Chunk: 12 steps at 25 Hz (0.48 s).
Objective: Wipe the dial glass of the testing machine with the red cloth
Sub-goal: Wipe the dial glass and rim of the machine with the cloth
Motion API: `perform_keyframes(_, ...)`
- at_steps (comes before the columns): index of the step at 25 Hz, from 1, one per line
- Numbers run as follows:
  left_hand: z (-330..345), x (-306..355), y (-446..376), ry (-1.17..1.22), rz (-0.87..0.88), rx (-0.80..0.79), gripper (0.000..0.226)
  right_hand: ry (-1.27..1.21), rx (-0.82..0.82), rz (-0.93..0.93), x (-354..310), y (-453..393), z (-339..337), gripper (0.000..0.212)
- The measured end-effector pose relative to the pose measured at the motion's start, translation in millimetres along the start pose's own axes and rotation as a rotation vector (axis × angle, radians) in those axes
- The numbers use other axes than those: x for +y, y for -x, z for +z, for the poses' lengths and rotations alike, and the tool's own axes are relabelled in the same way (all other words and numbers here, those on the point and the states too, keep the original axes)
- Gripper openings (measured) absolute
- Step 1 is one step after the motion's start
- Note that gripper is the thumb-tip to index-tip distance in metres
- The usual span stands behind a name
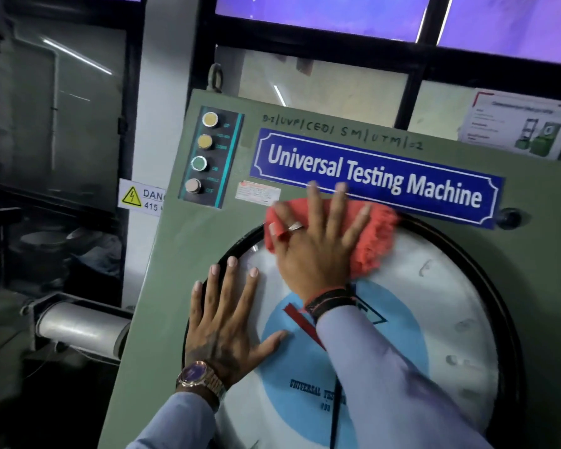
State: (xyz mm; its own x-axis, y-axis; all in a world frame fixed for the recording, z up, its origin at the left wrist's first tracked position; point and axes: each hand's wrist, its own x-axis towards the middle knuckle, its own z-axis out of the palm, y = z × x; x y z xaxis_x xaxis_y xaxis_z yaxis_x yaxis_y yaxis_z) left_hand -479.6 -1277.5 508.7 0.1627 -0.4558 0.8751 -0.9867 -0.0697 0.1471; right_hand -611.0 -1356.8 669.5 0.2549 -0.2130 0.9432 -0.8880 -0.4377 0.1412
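While pressing the red cloth (374, 241) flat against the top of the dial glass (434, 306) under the right hand (318, 251), fingers spread apart, left hand (222, 325) splayed on the glass's left edge, likely bracing.

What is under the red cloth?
The red cloth, pressed flat by the right hand, lies over the top edge of the round dial glass and its black rim. Any markings beneath it are hidden.
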Motion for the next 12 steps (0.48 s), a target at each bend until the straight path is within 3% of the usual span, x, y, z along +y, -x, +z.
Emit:
perform_keyframes(3,1.6,-8.0,25.2,-0.022,-0.011,-0.021,0.109,-0.014,-0.094,-0.247,-42.3,19.3,10.6,0.046)
perform_keyframes(5,0.2,-7.5,31.9,-0.030,-0.030,-0.029,0.108,0.016,-0.088,-0.278,-33.2,17.3,8.6,0.048)
perform_keyframes(8,-2.2,-2.8,27.2,-0.035,0.005,-0.012,0.108,0.042,-0.022,0.008,6.7,0.7,-4.7,0.042)
perform_keyframes(12,-3.4,10.1,-7.3,-0.021,0.078,0.000,0.109,0.077,0.072,0.491,91.2,4.0,-23.2,0.052)
